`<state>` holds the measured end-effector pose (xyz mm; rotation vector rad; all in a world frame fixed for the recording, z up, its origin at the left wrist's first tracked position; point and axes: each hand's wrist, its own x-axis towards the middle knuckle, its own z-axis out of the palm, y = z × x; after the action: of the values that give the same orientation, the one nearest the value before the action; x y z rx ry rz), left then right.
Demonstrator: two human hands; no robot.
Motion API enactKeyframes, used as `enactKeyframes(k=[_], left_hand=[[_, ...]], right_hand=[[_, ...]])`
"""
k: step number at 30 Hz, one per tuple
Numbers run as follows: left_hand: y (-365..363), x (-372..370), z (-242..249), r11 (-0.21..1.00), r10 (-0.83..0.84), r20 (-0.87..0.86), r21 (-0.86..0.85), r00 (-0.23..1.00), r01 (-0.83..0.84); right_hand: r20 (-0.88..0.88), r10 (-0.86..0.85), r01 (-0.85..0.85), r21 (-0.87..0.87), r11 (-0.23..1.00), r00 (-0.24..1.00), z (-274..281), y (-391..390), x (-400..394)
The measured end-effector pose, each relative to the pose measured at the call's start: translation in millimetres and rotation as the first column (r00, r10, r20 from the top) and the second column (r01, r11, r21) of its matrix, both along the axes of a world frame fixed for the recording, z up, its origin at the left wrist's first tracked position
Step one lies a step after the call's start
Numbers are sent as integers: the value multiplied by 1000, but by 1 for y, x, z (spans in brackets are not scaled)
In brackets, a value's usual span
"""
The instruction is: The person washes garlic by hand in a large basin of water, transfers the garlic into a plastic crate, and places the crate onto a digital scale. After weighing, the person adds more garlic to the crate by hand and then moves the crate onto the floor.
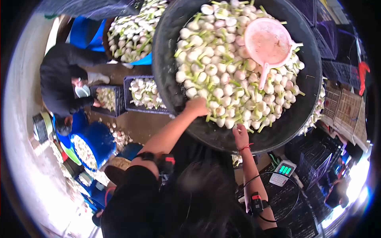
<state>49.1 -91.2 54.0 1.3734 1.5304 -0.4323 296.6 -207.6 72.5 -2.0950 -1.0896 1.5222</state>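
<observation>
My left hand [197, 106] and right hand [241, 137], each grip unreadable from here, reach the bulbs [226, 89] heaped in a black tub [166, 75], where a hard sweep could bruise them or topple the pink strainer [266, 43] resting on top.

fisheye bends the edges; white glare blows out the lower corners.

Pale wall [24, 91] left; brown floor [139, 123]; bright glare [359, 174] lower right.
</observation>
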Motion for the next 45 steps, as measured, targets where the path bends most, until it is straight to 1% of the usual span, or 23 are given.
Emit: enactKeyframes(k=[1,3,5,7,9,11,13,15,16,17,20,23,25,27,29,31,32,34,36,39,40,44,45], left_hand=[[19,-13,9,971,147,42,185,988,-152],[65,-33,-13,715,241,-39,683,970,-150],[112,-46,-32,505,78,-160,857,984,100],[138,-59,-68,602,-193,-238,738,952,306],[164,-72,-61,771,-254,-12,602,967,210],[167,-78,-55,811,197,311,481,930,-333],[171,-95,-32,708,620,541,-74,568,-703],[167,-105,-27,776,589,429,-63,685,-628],[159,-102,-24,946,296,95,112,951,-305],[152,-98,-20,985,-52,-286,145,957,97],[113,-81,-41,895,-332,-340,180,880,407],[113,-73,-49,949,-271,-302,77,914,307],[123,-80,-29,948,-280,-263,78,923,310],[134,-95,-11,990,-124,-138,-83,983,113],[158,-108,10,993,10,-71,-120,997,-18],[170,-108,14,972,-94,-187,193,978,131],[178,-107,3,974,-94,-181,187,979,128],[199,-99,-25,920,-377,-258,3,889,391],[200,-86,-41,905,-410,-288,-13,865,424],[201,-76,-82,898,-434,-326,-84,840,432],[202,-74,-92,908,-419,-328,-132,847,398],[213,-67,-76,857,-490,-294,-334,821,393],[203,-76,-72,895,-423,-276,-279,863,349]], right_hand=[[245,171,-170,-25,985,954,-10,12,-3],[442,185,-291,187,938,878,-28,40,-22],[481,291,-325,-14,946,827,-47,74,-44],[567,390,-343,-193,919,726,-53,105,-69],[651,147,-178,-19,984,745,-36,145,-90],[512,154,-239,105,965,845,-23,173,-106],[413,190,-310,247,918,891,-39,200,-122],[451,202,-349,271,897,869,-53,225,-140],[487,286,-418,185,889,825,-59,233,-144],[515,371,-483,98,870,773,-66,240,-146],[492,275,-441,260,859,826,-80,248,-130],[296,258,-359,367,858,920,-67,256,-129],[75,346,-354,222,908,935,-60,261,-151],[169,401,-428,184,885,900,-69,267,-178],[234,632,-598,-206,774,738,-60,274,-194],[247,656,-606,-252,754,713,-70,273,-198],[306,721,-670,-271,692,621,-64,276,-198],[366,775,-724,-298,622,515,-60,276,-197],[215,875,-792,-372,484,434,-60,271,-193],[217,837,-818,-197,541,502,-43,262,-179],[190,878,-844,-247,475,439,-39,265,-181],[179,846,-828,-185,530,501,-51,247,-177],[125,752,-748,-90,658,647,-52,239,-166]])
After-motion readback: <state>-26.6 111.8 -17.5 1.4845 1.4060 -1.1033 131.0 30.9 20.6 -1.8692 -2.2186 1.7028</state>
